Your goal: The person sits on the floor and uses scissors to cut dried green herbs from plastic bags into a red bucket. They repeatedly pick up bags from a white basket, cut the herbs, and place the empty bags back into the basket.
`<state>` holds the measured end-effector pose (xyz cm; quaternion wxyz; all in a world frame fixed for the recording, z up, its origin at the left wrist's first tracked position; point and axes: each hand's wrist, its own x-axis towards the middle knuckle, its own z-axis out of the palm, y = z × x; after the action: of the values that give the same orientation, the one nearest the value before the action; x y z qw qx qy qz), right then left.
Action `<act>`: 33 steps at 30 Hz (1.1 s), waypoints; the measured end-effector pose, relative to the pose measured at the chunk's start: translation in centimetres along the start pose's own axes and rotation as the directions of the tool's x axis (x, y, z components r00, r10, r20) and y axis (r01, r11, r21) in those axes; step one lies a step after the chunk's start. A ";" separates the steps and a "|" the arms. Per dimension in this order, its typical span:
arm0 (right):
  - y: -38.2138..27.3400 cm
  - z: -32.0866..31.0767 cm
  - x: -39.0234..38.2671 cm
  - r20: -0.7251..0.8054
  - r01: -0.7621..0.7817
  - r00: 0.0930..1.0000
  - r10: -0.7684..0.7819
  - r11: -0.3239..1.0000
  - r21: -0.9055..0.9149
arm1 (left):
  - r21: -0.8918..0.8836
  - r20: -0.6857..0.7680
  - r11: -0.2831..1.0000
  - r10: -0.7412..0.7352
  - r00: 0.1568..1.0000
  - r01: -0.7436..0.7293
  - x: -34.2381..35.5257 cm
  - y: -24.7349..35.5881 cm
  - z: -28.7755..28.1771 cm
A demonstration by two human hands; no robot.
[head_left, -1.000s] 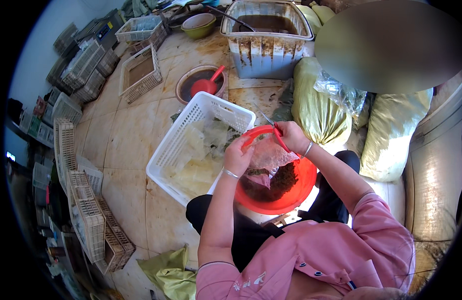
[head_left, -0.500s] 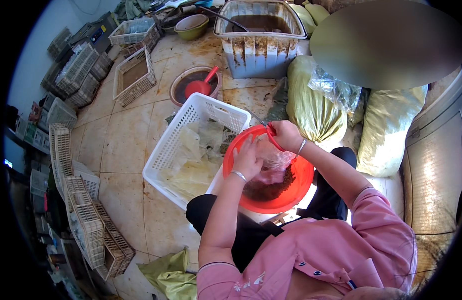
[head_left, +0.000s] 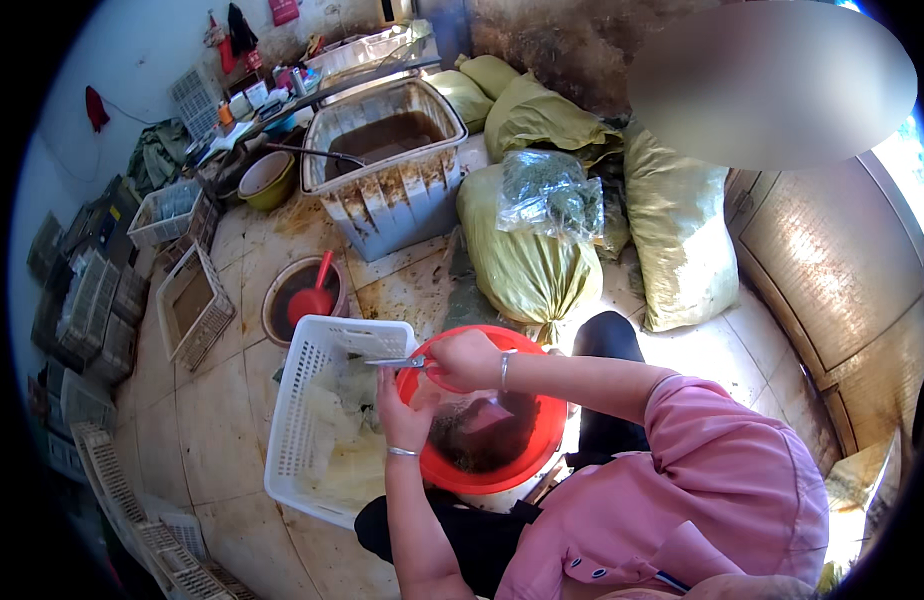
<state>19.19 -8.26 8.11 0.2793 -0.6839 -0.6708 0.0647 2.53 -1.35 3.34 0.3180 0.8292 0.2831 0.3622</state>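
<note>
My right hand (head_left: 465, 360) grips a pair of red-handled scissors (head_left: 397, 362), their metal blades pointing left over the rim of a red basin (head_left: 554, 440). Close under the blades, my left hand (head_left: 404, 412) pinches what looks like the edge of a clear plastic bag (head_left: 444, 398); its fingertips are partly hidden. Inside the basin is dark, crumbly matter (head_left: 517, 415) with something pink (head_left: 487, 418) on top. A white perforated crate (head_left: 287, 440) stands against the basin's left side, holding pale plastic sheets (head_left: 342, 450).
Beyond the crate sits a tub of dark liquid with a red ladle (head_left: 310, 300). Farther back is a large stained bin (head_left: 402, 210) of brown liquid. Full yellow-green sacks (head_left: 527, 260) stand at the back right, one topped by a clear bag (head_left: 552, 195). Several plastic crates (head_left: 197, 310) line the left.
The view has swung, so the scene sits lower and farther left. My left hand has moved from inside the basin to its left rim. The scissors blades now lie beside its fingers.
</note>
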 end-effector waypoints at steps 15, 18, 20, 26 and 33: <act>2.4 -3.6 -0.2 -0.229 -0.061 0.965 0.126 0.961 0.271 | -0.623 -0.244 0.600 -0.759 0.604 0.502 -2.0 -5.5 -12.5; 5.1 -2.2 -1.2 -0.169 -0.131 0.968 0.186 0.947 0.294 | -0.737 -0.318 0.520 -0.830 0.458 0.431 -4.1 -7.8 -16.5; 6.8 -1.1 -1.2 -0.128 -0.177 0.966 0.225 0.935 0.309 | -0.830 -0.274 0.427 -0.873 0.404 0.359 -7.1 -12.2 -18.3; 10.9 2.2 -0.4 -0.068 -0.216 0.965 0.255 0.910 0.353 | 0.062 -0.523 0.392 -0.770 0.365 0.918 -15.6 -19.0 -18.2; 13.0 4.4 0.7 0.056 -0.304 0.953 0.299 0.937 0.173 | 0.672 -0.317 0.611 -0.273 0.908 0.418 -8.7 -17.7 -13.9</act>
<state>28.65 -5.54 -1.42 0.3168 -0.7496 -0.5536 0.1770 -17.60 8.30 -5.84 -0.0004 0.7784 0.5859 0.2256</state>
